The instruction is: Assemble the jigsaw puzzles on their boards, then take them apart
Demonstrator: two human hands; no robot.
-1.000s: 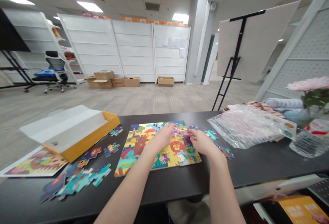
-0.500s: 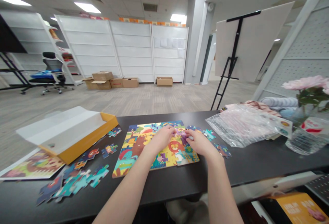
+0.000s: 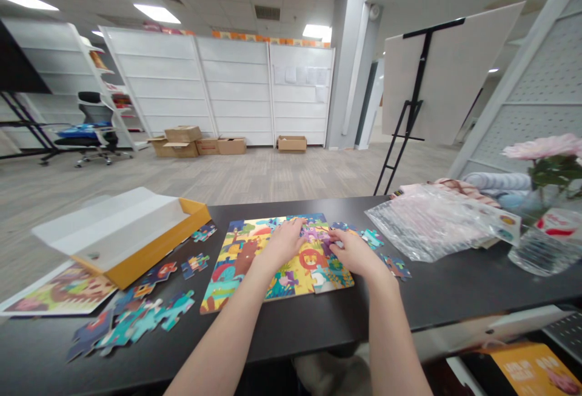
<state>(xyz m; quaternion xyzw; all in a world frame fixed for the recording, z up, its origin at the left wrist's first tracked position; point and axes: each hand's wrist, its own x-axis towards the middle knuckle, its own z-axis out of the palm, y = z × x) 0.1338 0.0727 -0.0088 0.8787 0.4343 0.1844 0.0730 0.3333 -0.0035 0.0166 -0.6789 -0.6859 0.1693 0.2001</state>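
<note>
A colourful jigsaw puzzle (image 3: pixel 259 256) with a lion and a bear lies partly assembled on the black table. My left hand (image 3: pixel 286 244) rests on its upper middle, fingers stretched out flat over the pieces. Between my two hands a purple section (image 3: pixel 313 235) of the picture shows above the lion. At the puzzle's right edge is my right hand (image 3: pixel 352 250), its fingers bent and slightly apart, fingertips touching the pieces there. Loose puzzle pieces (image 3: pixel 373 238) lie just beyond the right hand.
To the left, a pile of loose pieces (image 3: pixel 145 320) sits before an open yellow box (image 3: pixel 150 256) and a printed picture sheet (image 3: pixel 59 296). Clear plastic bags (image 3: pixel 427 226) and a glass vase (image 3: pixel 541 244) with pink flowers stand right. An easel (image 3: pixel 413 105) is behind the table.
My left hand has gone from pinching at the purple piece to lying flatter, its fingers reaching farther over the puzzle. My right hand has stayed at the right edge.
</note>
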